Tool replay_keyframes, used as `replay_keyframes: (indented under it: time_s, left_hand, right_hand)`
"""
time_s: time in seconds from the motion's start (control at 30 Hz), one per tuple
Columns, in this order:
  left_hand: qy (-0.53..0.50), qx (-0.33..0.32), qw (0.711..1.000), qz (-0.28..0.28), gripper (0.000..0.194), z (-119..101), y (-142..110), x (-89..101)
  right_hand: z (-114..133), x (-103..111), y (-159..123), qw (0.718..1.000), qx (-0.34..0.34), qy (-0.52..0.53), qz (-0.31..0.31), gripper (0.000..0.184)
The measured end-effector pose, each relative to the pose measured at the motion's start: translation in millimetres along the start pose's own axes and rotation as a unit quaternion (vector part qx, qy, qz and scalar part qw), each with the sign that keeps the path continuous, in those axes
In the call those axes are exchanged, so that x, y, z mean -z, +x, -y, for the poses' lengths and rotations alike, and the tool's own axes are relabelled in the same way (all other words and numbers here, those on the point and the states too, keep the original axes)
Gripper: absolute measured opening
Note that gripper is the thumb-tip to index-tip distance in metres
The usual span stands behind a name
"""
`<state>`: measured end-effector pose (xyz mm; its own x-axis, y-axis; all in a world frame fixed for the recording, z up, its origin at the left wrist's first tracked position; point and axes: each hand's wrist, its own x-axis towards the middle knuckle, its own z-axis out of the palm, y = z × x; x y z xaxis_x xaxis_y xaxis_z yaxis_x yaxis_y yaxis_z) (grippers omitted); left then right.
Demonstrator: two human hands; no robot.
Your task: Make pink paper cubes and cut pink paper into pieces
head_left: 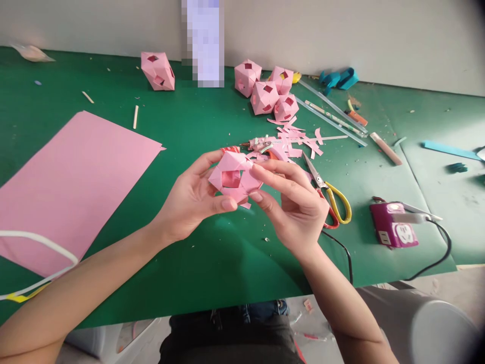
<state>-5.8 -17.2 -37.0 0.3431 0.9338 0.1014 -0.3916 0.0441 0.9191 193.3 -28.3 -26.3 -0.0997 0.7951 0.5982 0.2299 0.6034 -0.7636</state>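
Between both hands, above the table, is a pink folded paper ball [235,194] with square openings in its faces. My left hand [193,194] holds it from the left, thumb along its lower front edge. My right hand [291,199] grips its right side, thumb and fingertips against the paper. Behind the hands lie pink paper scraps [291,144] and a pink-bodied glue gun [259,144], partly hidden by them. Scissors [322,187] with red and yellow handles rest just beyond my right hand.
Several finished paper balls [264,97] cluster at the back, and another paper ball [158,71] stands left of them. Pink sheets [83,177] cover the left side. At right sit a purple power socket [392,225] with a black cord, clear sticks [333,121] and teal pieces [339,79].
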Motion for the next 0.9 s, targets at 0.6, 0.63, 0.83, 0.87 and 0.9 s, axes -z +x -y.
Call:
replay_keyframes:
  time_s: [0.6, 0.63, 0.83, 0.87, 0.9]
  left_hand:
    - [-0.032, 0.057, 0.997, -0.039, 0.051, -13, 0, -9.1]
    - [-0.031, 0.060, 0.997, -0.043, 0.052, -13, 0, -9.3]
    - [-0.027, 0.038, 0.998, -0.029, 0.054, -9, 0, -7.4]
    - [-0.023, 0.032, 0.999, -0.023, 0.056, -7, -1, -6.5]
    - [-0.018, 0.029, 0.999, -0.015, 0.059, -6, -1, -5.5]
  right_hand:
    - [0, 3, 2, 0.999, 0.044, -0.004, 0.000, 0.032]
    - [0, 3, 3, 0.999, 0.043, 0.001, 0.005, 0.032]
    - [2, 3, 3, 0.999, 0.033, 0.027, 0.014, 0.031]
    - [3, 3, 3, 0.999, 0.026, 0.036, 0.012, 0.030]
    - [4, 2, 2, 0.999, 0.019, 0.048, 0.009, 0.030]
